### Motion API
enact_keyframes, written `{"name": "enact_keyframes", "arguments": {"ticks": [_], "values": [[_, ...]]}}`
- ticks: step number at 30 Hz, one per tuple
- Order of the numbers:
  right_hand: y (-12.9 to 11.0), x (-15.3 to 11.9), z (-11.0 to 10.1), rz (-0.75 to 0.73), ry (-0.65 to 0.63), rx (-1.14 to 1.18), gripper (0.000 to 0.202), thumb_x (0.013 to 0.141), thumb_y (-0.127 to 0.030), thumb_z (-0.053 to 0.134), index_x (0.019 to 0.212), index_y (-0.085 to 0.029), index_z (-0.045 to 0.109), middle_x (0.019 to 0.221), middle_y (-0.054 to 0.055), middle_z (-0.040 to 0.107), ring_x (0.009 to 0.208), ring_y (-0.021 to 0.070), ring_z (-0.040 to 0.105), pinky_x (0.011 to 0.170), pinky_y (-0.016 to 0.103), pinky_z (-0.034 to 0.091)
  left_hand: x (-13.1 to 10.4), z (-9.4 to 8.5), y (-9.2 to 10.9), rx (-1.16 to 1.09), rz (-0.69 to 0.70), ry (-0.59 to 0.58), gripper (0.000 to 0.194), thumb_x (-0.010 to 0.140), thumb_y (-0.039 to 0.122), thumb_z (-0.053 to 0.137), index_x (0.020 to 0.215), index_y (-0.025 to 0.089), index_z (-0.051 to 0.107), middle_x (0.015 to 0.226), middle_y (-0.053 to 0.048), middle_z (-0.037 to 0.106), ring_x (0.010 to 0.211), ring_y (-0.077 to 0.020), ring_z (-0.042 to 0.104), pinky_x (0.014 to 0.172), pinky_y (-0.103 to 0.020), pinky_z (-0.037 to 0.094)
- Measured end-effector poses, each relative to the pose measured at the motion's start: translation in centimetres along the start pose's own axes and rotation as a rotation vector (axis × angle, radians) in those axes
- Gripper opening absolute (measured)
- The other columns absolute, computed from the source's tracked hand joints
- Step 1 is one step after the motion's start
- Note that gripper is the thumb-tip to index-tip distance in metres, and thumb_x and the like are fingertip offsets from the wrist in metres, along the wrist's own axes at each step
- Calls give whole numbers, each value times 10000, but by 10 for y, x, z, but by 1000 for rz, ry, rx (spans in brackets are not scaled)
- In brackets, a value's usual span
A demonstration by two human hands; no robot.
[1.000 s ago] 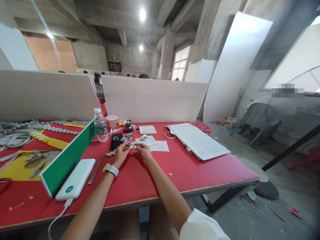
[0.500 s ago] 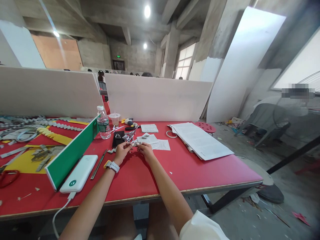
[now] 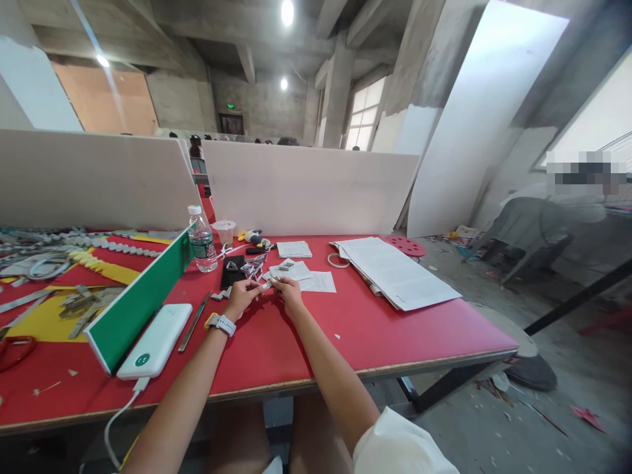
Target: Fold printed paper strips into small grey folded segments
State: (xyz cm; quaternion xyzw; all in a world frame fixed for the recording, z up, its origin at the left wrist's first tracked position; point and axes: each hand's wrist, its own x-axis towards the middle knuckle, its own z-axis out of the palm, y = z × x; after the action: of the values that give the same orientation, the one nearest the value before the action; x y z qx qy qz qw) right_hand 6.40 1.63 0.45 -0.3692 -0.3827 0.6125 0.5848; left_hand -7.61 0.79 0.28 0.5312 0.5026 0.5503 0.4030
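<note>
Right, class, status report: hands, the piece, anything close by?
Left hand and right hand pinch a small silver piece. Black phone and paper slips close by.

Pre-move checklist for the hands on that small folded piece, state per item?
1. Both hands on the small grey-white piece: ok, left hand and right hand meet at it.
2. Grip firmness: cannot tell, too small.
3. Red table bare under the wrists: ok.
4. Water bottle upright, apart from the hands: ok.
5. Power bank cable hangs over the table edge by the left forearm: not ok.
</note>
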Motion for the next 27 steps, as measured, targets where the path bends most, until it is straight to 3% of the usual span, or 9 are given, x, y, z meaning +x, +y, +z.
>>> {"name": "enact_keyframes", "arguments": {"ticks": [6, 10, 14, 18, 20, 27], "values": [[2, 2, 0, 2, 8, 7, 200, 520, -287, 741, 566, -159, 594, 473, -44, 479, 463, 75, 376, 465, 228, 279, -2, 1, 1, -60, -33, 20, 375, 470, 439, 818, 611, 128, 662, 520, -26, 638, 475, -132, 565, 492, -247, 447], [1, 2, -3, 24, -68, -16, 226, 532, -305, 759, 602, -151, 609, 474, -42, 483, 448, 68, 381, 443, 217, 277, -3, 1, 2, -90, -11, 36, 413, 434, 457, 832, 619, 134, 654, 541, -25, 656, 495, -155, 603, 537, -280, 496], [1, 0, -4, 25, -150, -60, 283, 484, -285, 781, 694, -146, 651, 554, -10, 576, 468, 84, 448, 429, 211, 292, -3, 0, 2, -24, 24, 10, 409, 453, 462, 825, 625, 134, 652, 560, -38, 665, 504, -151, 602, 531, -269, 491], [2, 0, -4, -25, -105, -52, 328, 459, -265, 786, 747, -164, 665, 547, -25, 568, 471, 83, 435, 437, 212, 304, -5, 3, 4, -74, -14, 0, 471, 468, 444, 829, 777, 146, 635, 615, -16, 674, 501, -138, 604, 520, -254, 485], [2, 0, -4, -34, -87, -23, 350, 457, -258, 788, 775, -175, 668, 510, -50, 525, 455, 71, 396, 444, 210, 301, -6, 4, 5, -72, -48, -16, 489, 494, 472, 814, 812, 152, 625, 609, -3, 660, 470, -127, 579, 472, -235, 452], [3, 1, -5, -15, -55, -10, 364, 457, -257, 781, 788, -174, 655, 471, -77, 472, 429, 51, 308, 439, 208, 244, -7, 6, 2, -14, -12, -25, 383, 570, 498, 745, 559, 166, 553, 435, 58, 467, 373, -59, 350, 374, -190, 234]]}}
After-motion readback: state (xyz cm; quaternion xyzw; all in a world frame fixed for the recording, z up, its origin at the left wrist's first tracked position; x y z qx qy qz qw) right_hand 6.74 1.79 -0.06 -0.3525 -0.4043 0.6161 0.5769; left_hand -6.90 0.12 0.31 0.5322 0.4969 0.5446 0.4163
